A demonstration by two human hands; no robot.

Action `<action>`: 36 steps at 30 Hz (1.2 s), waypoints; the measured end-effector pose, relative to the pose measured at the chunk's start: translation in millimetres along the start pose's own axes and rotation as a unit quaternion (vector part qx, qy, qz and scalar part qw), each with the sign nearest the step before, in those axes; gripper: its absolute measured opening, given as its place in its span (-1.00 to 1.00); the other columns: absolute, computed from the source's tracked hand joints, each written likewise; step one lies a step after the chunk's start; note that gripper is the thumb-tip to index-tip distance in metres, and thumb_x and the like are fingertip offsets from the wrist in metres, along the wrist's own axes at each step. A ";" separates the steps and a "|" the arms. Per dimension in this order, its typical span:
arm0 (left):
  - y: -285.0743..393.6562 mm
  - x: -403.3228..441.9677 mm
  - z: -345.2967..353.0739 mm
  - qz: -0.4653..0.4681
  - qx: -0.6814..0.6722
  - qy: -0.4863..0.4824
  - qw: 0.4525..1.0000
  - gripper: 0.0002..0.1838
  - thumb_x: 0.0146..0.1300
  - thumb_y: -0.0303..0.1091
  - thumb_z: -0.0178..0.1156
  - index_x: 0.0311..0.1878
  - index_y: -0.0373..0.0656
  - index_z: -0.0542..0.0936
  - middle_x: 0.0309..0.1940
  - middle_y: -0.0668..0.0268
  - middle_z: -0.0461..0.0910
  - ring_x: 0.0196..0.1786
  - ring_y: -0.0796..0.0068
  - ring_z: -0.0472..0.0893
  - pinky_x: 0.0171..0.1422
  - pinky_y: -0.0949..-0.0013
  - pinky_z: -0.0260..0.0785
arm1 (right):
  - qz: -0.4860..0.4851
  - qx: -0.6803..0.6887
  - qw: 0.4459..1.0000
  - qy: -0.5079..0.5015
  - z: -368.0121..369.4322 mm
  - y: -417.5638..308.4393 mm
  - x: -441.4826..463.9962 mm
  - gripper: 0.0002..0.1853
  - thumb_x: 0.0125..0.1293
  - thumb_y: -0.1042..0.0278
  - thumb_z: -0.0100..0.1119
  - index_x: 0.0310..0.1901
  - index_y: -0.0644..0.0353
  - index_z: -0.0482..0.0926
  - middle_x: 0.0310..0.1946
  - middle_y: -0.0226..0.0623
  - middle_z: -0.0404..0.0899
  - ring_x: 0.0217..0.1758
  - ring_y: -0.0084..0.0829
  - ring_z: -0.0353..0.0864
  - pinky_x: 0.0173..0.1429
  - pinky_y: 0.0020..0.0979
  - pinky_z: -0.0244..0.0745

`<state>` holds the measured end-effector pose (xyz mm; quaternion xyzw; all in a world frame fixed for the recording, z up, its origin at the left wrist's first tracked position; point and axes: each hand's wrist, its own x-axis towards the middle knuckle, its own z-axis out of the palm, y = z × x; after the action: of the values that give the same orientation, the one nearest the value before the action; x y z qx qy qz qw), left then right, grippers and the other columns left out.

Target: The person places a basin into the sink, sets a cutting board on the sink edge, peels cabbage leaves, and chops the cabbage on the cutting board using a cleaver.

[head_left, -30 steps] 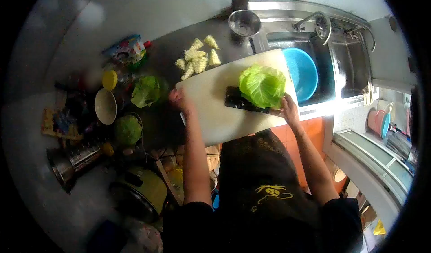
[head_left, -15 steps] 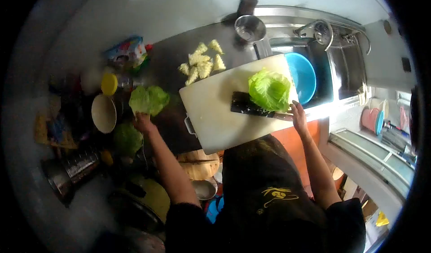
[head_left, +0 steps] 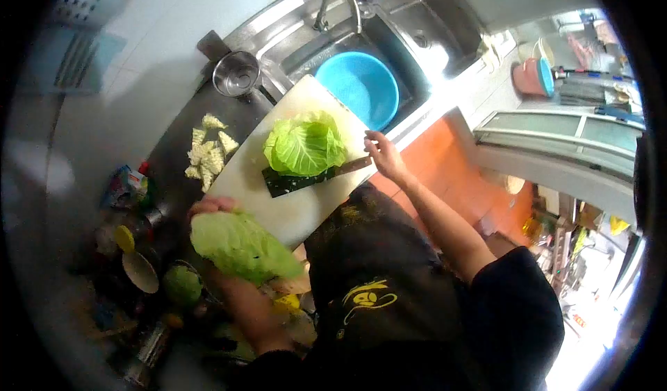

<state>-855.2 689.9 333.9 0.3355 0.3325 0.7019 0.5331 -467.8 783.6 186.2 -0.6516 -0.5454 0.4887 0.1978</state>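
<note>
"Head view: where's the loose leaf (head_left: 243, 246)?"
"Held in the left hand (head_left: 210, 206), at the near end of the cutting board (head_left: 260, 203)."
"And the right hand (head_left: 385, 157)?"
"Fingers loosely spread, just beside the handle of the knife (head_left: 292, 182); cabbage leaves (head_left: 306, 144) lie left of it."
"Surface and containers?"
"Dark worktop (head_left: 170, 130) beyond the left hand, orange floor (head_left: 434, 165) beside the right. Beyond that one, the sink (head_left: 406, 52) holds a blue basin (head_left: 358, 89)."
</note>
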 end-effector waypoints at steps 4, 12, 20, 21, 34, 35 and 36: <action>-55.1 51.5 48.4 -0.065 -0.185 -0.035 0.980 -0.66 0.40 -0.10 0.12 0.06 -0.14 0.46 -0.04 0.15 0.47 0.08 0.16 0.45 0.17 0.17 0.43 | 0.007 0.031 0.999 0.026 -20.9 15.7 -4.1 -0.53 0.49 0.11 0.06 0.22 0.34 0.49 0.06 0.11 0.61 0.06 -0.07 0.69 0.15 -0.17 0.56; -118.1 89.0 121.8 -0.207 -0.031 -0.022 0.978 -0.70 0.39 -0.20 0.14 0.06 -0.18 0.54 -0.04 0.15 0.52 0.21 0.05 0.48 0.16 0.17 0.56 | 0.050 0.057 0.996 0.054 -55.9 49.8 -9.2 -0.53 0.48 0.11 0.06 0.22 0.32 0.50 0.12 0.09 0.59 0.06 -0.06 0.67 0.15 -0.18 0.56; -136.7 112.5 123.2 -0.321 -0.040 0.012 0.946 -0.54 0.46 -0.01 0.00 0.01 -0.27 0.57 -0.19 0.12 0.60 -0.03 0.17 0.63 -0.04 0.24 0.62 | 0.060 0.039 0.996 0.059 -69.6 51.6 -3.5 -0.57 0.49 0.14 0.05 0.20 0.30 0.52 0.10 0.07 0.61 0.07 -0.03 0.67 0.15 -0.18 0.57; -130.9 116.5 116.4 -0.310 -0.009 0.006 0.951 -0.53 0.47 0.01 -0.01 0.01 -0.27 0.58 -0.21 0.13 0.60 -0.09 0.21 0.64 -0.08 0.27 0.60 | 0.062 0.036 0.996 0.059 -71.5 49.6 -3.3 -0.57 0.48 0.14 0.05 0.19 0.31 0.52 0.10 0.08 0.61 0.08 -0.02 0.67 0.15 -0.18 0.57; -195.4 124.5 5.9 -0.339 0.610 -0.081 0.711 -0.55 0.38 -0.19 0.23 0.14 -0.39 0.58 0.03 -0.15 0.63 0.12 -0.01 0.62 0.23 0.16 0.41 | 0.092 0.039 0.995 0.032 -71.5 50.5 -0.2 -0.58 0.50 0.14 0.02 0.18 0.30 0.53 0.04 0.08 0.63 0.07 -0.03 0.68 0.17 -0.19 0.56; -214.3 116.4 -5.6 -0.307 0.679 -0.114 0.657 -0.58 0.38 -0.23 0.20 0.15 -0.38 0.59 0.04 -0.16 0.62 0.14 -0.09 0.60 0.25 0.12 0.42 | 0.081 0.039 0.995 0.038 -69.4 51.1 -1.6 -0.58 0.50 0.15 0.02 0.18 0.31 0.53 0.04 0.08 0.63 0.06 -0.04 0.68 0.17 -0.19 0.56; -229.5 106.6 -18.6 -0.269 0.703 -0.103 0.651 -0.57 0.34 -0.23 0.24 0.14 -0.36 0.59 0.00 -0.13 0.64 0.08 -0.09 0.62 0.18 0.10 0.44 | 0.069 0.040 0.996 0.044 -68.4 50.1 -1.5 -0.58 0.50 0.15 0.02 0.18 0.31 0.53 0.04 0.08 0.63 0.06 -0.04 0.68 0.16 -0.19 0.56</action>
<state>-772.0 839.7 146.7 0.5754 0.7450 0.0448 0.3344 -383.4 784.7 177.6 -0.7005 -0.4696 0.4932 0.2133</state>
